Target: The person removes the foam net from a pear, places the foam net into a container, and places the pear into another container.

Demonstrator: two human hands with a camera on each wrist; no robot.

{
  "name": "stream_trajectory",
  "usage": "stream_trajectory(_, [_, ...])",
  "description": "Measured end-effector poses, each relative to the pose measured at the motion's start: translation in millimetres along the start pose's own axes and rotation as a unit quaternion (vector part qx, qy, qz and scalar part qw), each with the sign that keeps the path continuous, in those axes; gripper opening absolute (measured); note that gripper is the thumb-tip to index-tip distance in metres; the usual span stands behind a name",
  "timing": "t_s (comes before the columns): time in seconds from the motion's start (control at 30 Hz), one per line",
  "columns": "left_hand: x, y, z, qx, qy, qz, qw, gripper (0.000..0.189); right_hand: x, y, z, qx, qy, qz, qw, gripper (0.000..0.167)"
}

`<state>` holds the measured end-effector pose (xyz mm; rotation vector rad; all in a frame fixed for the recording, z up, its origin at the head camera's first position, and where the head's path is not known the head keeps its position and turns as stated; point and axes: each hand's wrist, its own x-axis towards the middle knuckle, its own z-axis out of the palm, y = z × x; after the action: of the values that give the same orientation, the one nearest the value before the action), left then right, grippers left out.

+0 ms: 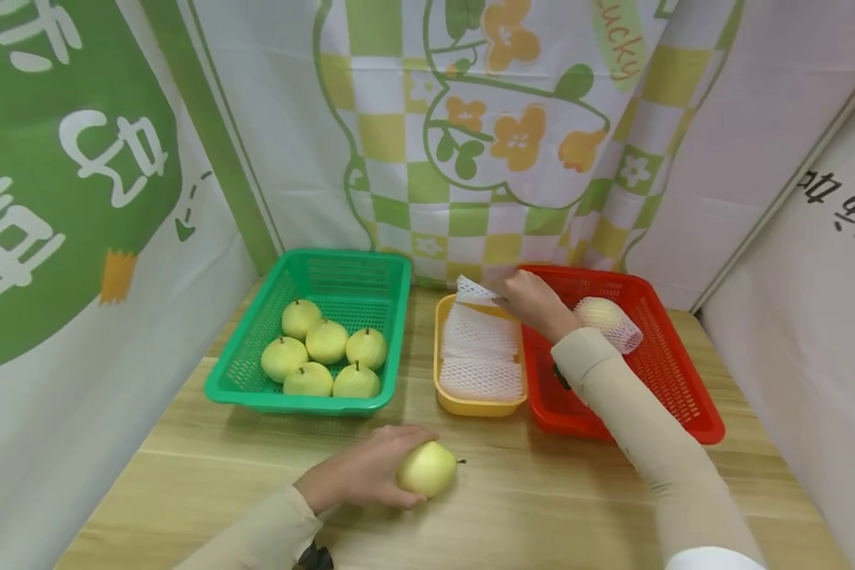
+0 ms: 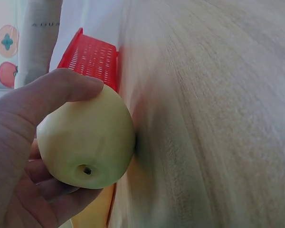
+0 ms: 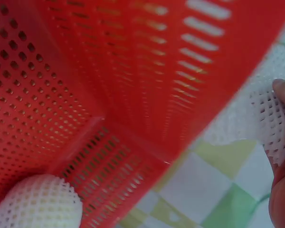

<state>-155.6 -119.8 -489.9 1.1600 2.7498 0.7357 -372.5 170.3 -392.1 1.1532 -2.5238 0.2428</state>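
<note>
My left hand (image 1: 381,467) grips a pale yellow-green pear (image 1: 429,469) low over the table, its stem pointing right. In the left wrist view the thumb lies along the top of the pear (image 2: 88,137) and the fingers curl underneath. My right hand (image 1: 534,299) is over the back of a yellow bin (image 1: 470,408), pinching a white foam net sleeve (image 1: 476,290). More foam net sleeves (image 1: 480,348) lie stacked in that bin. The right wrist view shows the pinched foam net (image 3: 270,114) at its right edge, beside the thumb.
A green basket (image 1: 302,402) with several pears (image 1: 326,340) stands at the left. At the right, a red basket (image 1: 684,372) contains a pear in a foam net (image 1: 608,323); my right forearm crosses above this basket. A patterned curtain (image 1: 463,158) hangs behind the containers.
</note>
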Motion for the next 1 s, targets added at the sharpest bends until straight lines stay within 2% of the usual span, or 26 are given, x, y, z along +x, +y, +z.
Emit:
stream_trajectory(0.1, [1.3, 0.4, 0.4, -0.001, -0.002, 0.004, 1.0, 0.078, 7.0, 10, 12, 0.018, -0.002, 0.006, 0.9998, 0.011])
stream_trajectory(0.23, [2.2, 0.3, -0.4, 0.001, -0.007, -0.001, 1.0, 0.079, 17.2, 18, 26, 0.033, -0.012, -0.015, 0.9993, 0.011])
stream_trajectory(0.47, [2.9, 1.1, 1.3, -0.006, -0.02, -0.013, 0.9997, 0.081, 22.3, 21, 45, -0.017, -0.064, -0.059, 0.9961, 0.012])
stream_trajectory(0.6, [1.6, 1.4, 0.2, 0.0, -0.019, -0.014, 0.9997, 0.082, 24.2, 22, 51, -0.012, -0.103, -0.065, 0.9925, 0.009])
stream_trajectory(0.8, [1.1, 1.7, -2.3, 0.002, -0.021, -0.016, 0.9996, 0.082, 28.6, 20, 52, 0.016, -0.183, -0.067, 0.9807, 0.011])
stream_trajectory(0.9, [0.8, 1.1, -2.4, 0.001, -0.026, -0.019, 0.9995, 0.081, 27.1, 18, 53, -0.007, -0.215, -0.082, 0.9731, 0.011])
stream_trajectory(1.0, [-0.1, 0.5, -2.3, -0.001, -0.027, -0.019, 0.9994, 0.081, 25.0, 16, 54, -0.027, -0.229, -0.102, 0.9677, 0.011])
